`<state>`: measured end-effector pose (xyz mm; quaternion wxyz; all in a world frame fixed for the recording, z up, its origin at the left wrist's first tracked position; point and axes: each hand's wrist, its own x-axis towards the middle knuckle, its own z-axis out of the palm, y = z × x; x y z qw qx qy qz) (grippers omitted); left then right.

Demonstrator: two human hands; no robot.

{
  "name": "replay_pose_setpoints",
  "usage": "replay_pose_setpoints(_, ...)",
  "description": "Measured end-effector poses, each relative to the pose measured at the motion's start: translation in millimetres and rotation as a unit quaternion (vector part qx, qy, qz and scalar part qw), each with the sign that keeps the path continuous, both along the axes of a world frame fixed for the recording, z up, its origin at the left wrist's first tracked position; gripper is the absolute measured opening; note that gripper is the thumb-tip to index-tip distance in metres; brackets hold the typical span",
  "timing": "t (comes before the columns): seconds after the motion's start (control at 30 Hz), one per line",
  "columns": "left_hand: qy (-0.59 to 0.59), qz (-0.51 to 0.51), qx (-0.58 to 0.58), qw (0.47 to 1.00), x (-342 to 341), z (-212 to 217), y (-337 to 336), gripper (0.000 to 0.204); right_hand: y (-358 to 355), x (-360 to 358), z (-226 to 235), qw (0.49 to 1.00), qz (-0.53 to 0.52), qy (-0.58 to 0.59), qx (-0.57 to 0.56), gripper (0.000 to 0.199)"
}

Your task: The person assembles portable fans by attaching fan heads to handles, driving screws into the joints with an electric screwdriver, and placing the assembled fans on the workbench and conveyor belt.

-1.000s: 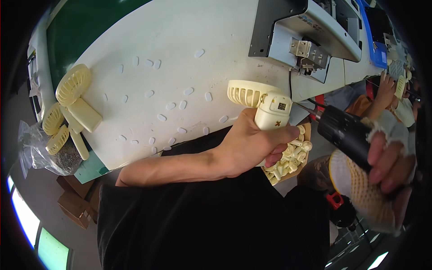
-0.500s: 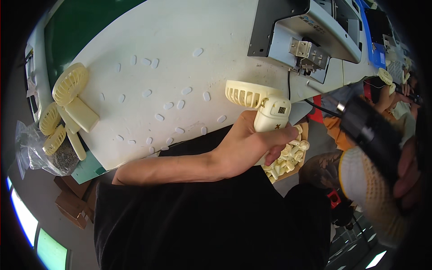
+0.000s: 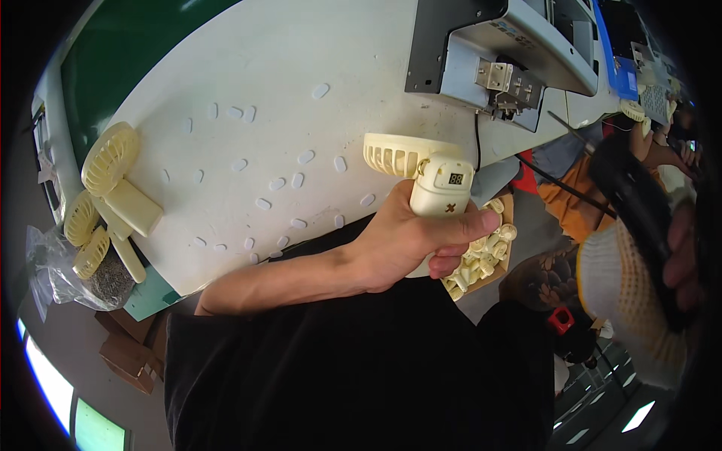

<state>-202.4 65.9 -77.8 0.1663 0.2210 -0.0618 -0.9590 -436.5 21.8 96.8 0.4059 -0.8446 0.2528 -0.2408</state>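
A cream handheld fan (image 3: 442, 184) is gripped by its handle in my left hand (image 3: 402, 237), thumb laid along the side. Its slatted round head points left, and a small dark display faces up. On the right, my right hand (image 3: 681, 259), in a pale dotted glove with bare fingers, is wrapped around a black electric screwdriver (image 3: 628, 199). The screwdriver's thin metal shaft points up and left, apart from the fan. Part of the right hand is lost in the dark rim of the picture.
Several small pale oval pieces (image 3: 298, 180) lie scattered on the white table (image 3: 248, 45). More cream fans (image 3: 113, 161) stand at its left end beside a clear plastic bag (image 3: 56, 263). A grey metal machine (image 3: 519, 45) stands at the back right. Below sits a carton of cream parts (image 3: 481, 259).
The screwdriver has swung upward and slightly right, its shaft farther from the fan. The fan stays in my left hand and sits slightly farther left in the picture; the whole view has shifted a little.
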Motion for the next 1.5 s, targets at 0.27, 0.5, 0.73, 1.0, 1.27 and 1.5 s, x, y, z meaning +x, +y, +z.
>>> replay_pose_setpoints(0.27,-0.002,-0.007,0.010,1.000,0,1,1,0.021,1,11,-86,0.923,-0.179,-0.291,0.177,0.023)
replay_pose_setpoints(0.5,-0.019,-0.012,-0.008,1.000,-2,1,0,0.020,40,55,-62,0.859,-0.344,-0.313,0.213,0.015)
replay_pose_setpoints(0.73,-0.015,-0.014,-0.019,1.000,-2,2,1,0.017,57,38,-9,0.940,-0.222,-0.218,0.141,0.022)
replay_pose_setpoints(1.0,-0.008,0.008,-0.033,0.999,-4,-3,7,0.013,53,45,-11,0.937,-0.205,-0.215,0.183,0.044)
replay_pose_setpoints(1.27,-0.015,0.024,-0.085,0.996,-5,-5,12,0.009,22,49,4,0.690,-0.201,-0.217,0.661,0.068)
replay_pose_setpoints(1.5,-0.031,0.006,-0.104,0.994,-2,-2,4,0.011,2,49,10,0.343,-0.243,-0.240,0.875,0.090)
